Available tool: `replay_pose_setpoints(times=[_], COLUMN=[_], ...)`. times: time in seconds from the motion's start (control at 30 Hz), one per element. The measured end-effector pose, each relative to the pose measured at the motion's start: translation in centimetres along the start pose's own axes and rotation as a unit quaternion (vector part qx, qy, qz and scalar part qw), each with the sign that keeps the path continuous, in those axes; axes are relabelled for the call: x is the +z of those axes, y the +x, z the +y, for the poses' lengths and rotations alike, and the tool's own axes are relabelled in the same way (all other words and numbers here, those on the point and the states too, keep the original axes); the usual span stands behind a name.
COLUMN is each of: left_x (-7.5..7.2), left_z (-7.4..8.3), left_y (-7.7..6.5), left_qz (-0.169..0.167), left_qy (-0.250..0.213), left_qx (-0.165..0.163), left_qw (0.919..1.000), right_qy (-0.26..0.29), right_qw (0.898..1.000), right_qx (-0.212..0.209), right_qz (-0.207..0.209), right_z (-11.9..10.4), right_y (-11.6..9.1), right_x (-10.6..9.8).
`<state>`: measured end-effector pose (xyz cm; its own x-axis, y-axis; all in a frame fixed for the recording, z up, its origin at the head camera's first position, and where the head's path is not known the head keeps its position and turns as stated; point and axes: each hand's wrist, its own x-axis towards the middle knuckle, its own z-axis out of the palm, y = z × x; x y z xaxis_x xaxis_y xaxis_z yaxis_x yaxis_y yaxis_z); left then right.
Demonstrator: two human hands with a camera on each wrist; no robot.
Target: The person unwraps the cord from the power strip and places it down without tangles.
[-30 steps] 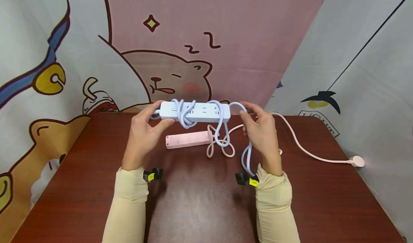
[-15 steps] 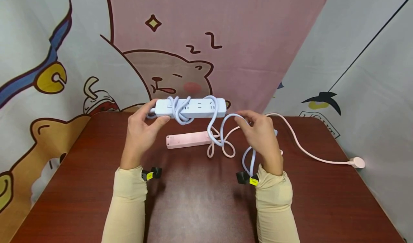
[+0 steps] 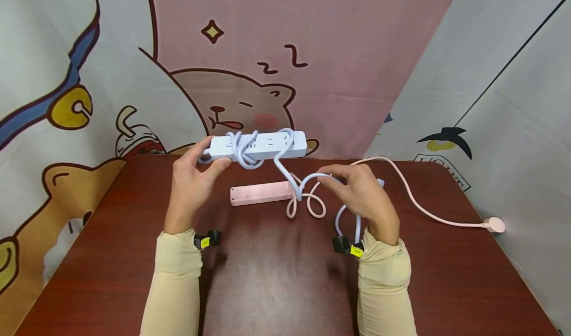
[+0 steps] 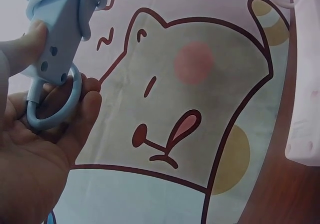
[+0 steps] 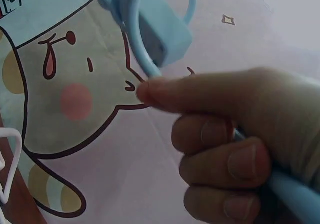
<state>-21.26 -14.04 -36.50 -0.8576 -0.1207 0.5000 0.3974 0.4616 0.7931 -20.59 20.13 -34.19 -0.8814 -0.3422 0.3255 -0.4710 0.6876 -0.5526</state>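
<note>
A pale blue power strip (image 3: 266, 147) is held up above the back of the table, its own cord (image 3: 243, 152) looped round it. My left hand (image 3: 193, 185) grips its left end, thumb on the near side and fingers behind, as the left wrist view also shows. My right hand (image 3: 363, 192) pinches the blue cord between thumb and forefinger, the other fingers curled in. From there a length of cord dips and rises to the strip's right end. More cord hangs below the right hand, partly hidden behind it.
A pink power strip (image 3: 260, 193) lies on the dark red table (image 3: 276, 276) under the blue one. Its pink cord loops beside it and runs right to a round plug (image 3: 494, 225) near the table's edge. A cartoon-printed cloth (image 3: 339, 53) hangs behind.
The blue strip has shifted left and slightly up with my left hand. My right hand has moved down and a little left, and the cord loop by the strip's right end has drawn out wider.
</note>
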Motion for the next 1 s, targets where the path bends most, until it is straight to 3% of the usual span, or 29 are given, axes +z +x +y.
replay_pose_setpoints(times=[0.23,0.53,0.73,1.0], left_x=[0.1,-0.1,0.0,-0.2], left_z=[0.0,0.0,-0.2,-0.1], left_y=[-0.1,-0.1,0.0,-0.1], left_qz=[-0.005,-0.016,-0.032,-0.081], left_qy=[-0.004,0.01,0.021,0.005], left_qx=[-0.004,-0.007,-0.006,-0.009], left_qw=[1.0,0.9998,0.9992,0.9967], right_qy=[0.036,0.088,0.091,0.094], right_qw=[0.998,0.99,0.986,0.978], right_qx=[-0.042,-0.049,-0.006,0.069], right_qz=[0.013,0.095,0.139,0.172], right_z=[-0.6,-0.4,-0.3,0.1], right_y=[-0.3,-0.5,-0.5,-0.4], right_x=[-0.2,-0.5,-0.6,-1.1])
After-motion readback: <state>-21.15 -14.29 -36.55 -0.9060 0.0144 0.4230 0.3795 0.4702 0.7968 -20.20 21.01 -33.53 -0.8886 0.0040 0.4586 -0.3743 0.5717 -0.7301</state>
